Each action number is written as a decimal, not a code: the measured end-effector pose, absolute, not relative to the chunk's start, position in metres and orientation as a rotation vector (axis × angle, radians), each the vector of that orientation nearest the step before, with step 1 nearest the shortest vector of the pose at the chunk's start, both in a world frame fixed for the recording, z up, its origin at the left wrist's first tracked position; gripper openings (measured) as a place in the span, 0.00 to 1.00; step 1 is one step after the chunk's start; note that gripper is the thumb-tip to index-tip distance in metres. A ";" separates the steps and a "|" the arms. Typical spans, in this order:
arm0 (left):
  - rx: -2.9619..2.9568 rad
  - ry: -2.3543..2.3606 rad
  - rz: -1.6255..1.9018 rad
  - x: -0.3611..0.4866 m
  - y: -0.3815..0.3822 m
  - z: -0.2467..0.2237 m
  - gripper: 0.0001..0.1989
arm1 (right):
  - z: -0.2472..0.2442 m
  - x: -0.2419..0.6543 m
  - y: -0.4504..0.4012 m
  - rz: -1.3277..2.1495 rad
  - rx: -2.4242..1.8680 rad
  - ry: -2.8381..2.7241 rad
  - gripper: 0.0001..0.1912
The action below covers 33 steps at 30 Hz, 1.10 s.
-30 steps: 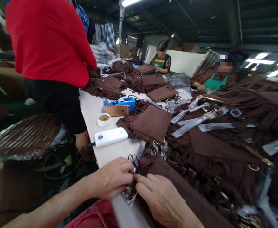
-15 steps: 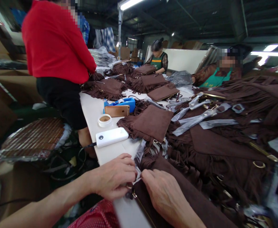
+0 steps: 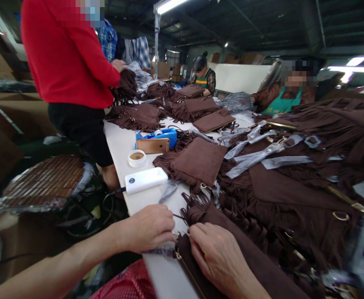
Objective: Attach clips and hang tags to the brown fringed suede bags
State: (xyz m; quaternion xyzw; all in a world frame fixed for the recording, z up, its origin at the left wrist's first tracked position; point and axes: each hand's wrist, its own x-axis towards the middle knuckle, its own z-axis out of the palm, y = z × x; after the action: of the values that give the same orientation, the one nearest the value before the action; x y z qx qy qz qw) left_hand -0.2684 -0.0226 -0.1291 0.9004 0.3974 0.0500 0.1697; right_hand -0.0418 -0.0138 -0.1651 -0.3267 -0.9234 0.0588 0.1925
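Close to me, a dark brown suede bag [image 3: 231, 232] with a gold zipper lies along the table edge. My left hand [image 3: 152, 228] is closed at the bag's corner, beside a small metal clasp; what its fingers pinch is mostly hidden. Clear plastic wrap [image 3: 168, 192] sticks up just beyond it, and more shows under its fingers. My right hand [image 3: 214, 249] rests on the bag near the zipper end, fingers curled together, their tips partly hidden. Several fringed brown bags [image 3: 199, 160] lie beyond and to the right, some with plastic-wrapped hardware [image 3: 259, 151].
On the white table [image 3: 119, 149] stand a white power bank [image 3: 146, 180], a tape roll [image 3: 137, 158], a phone [image 3: 152, 145] and a blue tape dispenser [image 3: 172, 135]. A person in red [image 3: 66, 54] stands at left; two people sit across. A round stool [image 3: 45, 180] is at lower left.
My left hand has drawn slightly down and away from my right hand. The plastic between them has shifted left. The person in red has raised a hand with a brown fringed item.
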 end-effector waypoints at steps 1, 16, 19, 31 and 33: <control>2.543 1.171 0.112 -0.266 -0.022 -0.129 0.13 | -0.165 -0.041 -0.014 0.179 -0.900 -2.589 0.10; 2.083 1.197 0.107 -0.257 -0.017 -0.121 0.04 | -0.163 -0.036 -0.013 0.261 -0.659 -2.625 0.20; 1.927 1.195 0.143 -0.255 -0.015 -0.125 0.05 | -0.160 -0.036 -0.012 0.377 -0.634 -2.613 0.18; 1.772 1.063 0.269 -0.260 -0.010 -0.136 0.06 | -0.151 -0.032 -0.009 0.909 -0.762 -2.318 0.14; 1.754 1.049 0.282 -0.260 -0.010 -0.137 0.07 | -0.149 -0.033 -0.011 0.878 -0.820 -2.387 0.16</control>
State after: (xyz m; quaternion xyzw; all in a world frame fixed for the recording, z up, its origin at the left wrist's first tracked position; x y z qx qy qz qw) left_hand -0.2605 -0.0101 -0.1368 0.7295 0.4364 0.1174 0.5134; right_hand -0.0327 -0.0113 -0.1494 -0.2984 -0.8687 0.3197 0.2327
